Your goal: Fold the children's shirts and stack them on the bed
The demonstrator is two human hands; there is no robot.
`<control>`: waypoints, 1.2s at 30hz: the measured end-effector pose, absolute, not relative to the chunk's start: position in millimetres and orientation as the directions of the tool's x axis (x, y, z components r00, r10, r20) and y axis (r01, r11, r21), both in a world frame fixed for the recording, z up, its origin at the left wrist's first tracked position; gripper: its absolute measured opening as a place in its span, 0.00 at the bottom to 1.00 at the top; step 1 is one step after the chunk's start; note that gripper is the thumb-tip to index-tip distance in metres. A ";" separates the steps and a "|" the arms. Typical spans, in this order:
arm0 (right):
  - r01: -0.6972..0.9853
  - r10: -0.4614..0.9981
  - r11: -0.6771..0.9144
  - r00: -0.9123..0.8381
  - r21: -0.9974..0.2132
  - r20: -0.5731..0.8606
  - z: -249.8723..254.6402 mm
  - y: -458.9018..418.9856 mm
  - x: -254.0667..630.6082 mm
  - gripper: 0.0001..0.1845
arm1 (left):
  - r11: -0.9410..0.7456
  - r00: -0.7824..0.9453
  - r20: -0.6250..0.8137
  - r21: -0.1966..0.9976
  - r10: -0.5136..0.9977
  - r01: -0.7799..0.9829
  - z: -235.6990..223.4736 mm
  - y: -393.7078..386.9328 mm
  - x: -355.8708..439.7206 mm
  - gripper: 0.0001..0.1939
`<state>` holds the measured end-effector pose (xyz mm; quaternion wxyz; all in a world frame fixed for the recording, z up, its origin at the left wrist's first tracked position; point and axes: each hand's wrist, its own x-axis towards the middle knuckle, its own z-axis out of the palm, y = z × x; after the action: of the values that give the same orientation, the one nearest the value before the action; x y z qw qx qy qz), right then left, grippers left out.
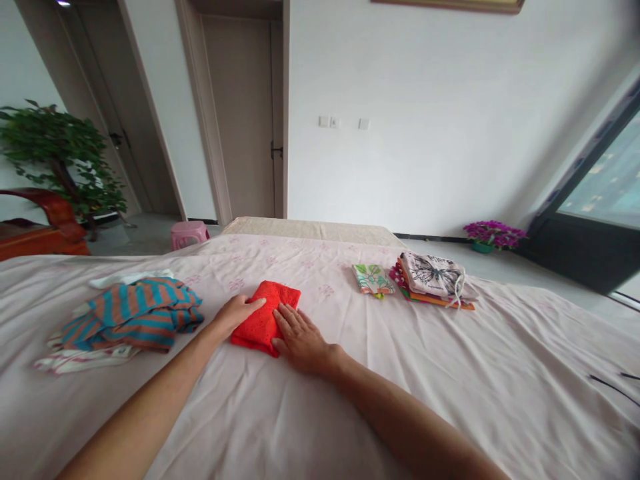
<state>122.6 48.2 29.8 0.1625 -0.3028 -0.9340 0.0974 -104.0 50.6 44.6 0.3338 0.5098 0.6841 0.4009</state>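
Observation:
A red folded garment (264,317), dotted with what looks like eyelet texture, lies in a small packet at the middle of the sheet. My left hand (237,315) grips its left edge, thumb on top and the other fingers mostly hidden. Flat across the packet's right side rests my right hand (302,335), fingers stretched out. To the left is a loose heap with a blue-and-brown striped garment (145,307) over white cloth (90,359).
A pale flowered sheet (320,413) covers the surface. On the right lie a folded green-and-white cloth (373,279) and a stack of folded garments topped by a butterfly print (434,273). Beyond stand a pink stool (189,234) and purple flowers (493,233).

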 end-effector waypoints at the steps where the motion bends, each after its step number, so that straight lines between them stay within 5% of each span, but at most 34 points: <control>1: 0.526 0.599 0.793 -0.766 -0.308 0.233 27.0 48.9 124.5 0.32 | 0.180 -0.213 -0.107 0.915 0.971 0.362 46.2 49.6 -102.0 0.23; 6: 0.384 0.659 0.663 -0.707 -0.643 0.257 29.1 62.4 136.1 0.28 | 0.229 -0.043 -0.234 0.969 0.971 -0.092 53.5 33.8 -89.9 0.27; 10: 0.056 0.944 0.095 -0.321 -0.994 0.073 38.9 61.9 141.7 0.40 | 0.116 -0.059 -0.140 0.948 0.988 -0.298 63.0 20.6 -73.7 0.26; 13: -0.230 0.869 -0.304 -0.466 -0.925 -0.170 53.1 54.9 150.5 0.40 | 0.043 -0.045 -0.065 0.926 0.997 -0.375 73.3 16.8 -57.0 0.25; 17: -0.323 0.663 -0.593 -0.716 -0.737 -0.220 67.5 48.8 166.4 0.37 | 0.016 0.016 -0.011 0.926 1.000 -0.378 81.4 15.6 -33.8 0.25; 26: -0.505 0.792 -0.610 -0.418 -0.610 -0.445 43.1 55.0 181.4 0.18 | 0.015 -0.011 -0.015 1.000 1.000 0.025 72.1 32.3 0.7 0.29; 32: -0.746 0.968 -0.122 0.055 -0.655 -0.244 66.2 126.6 218.3 0.18 | -0.016 -0.169 0.068 0.957 0.983 0.290 32.1 50.5 -10.9 0.34; 36: -0.583 0.882 0.112 0.432 -0.805 -0.190 77.3 181.0 246.4 0.18 | -0.052 -0.152 0.121 0.917 0.981 0.396 2.6 57.3 -22.0 0.28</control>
<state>246.4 181.0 77.3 0.7257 -0.4351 -0.1716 0.5045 -22.0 57.3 2.6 0.3224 0.5659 0.6082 0.4538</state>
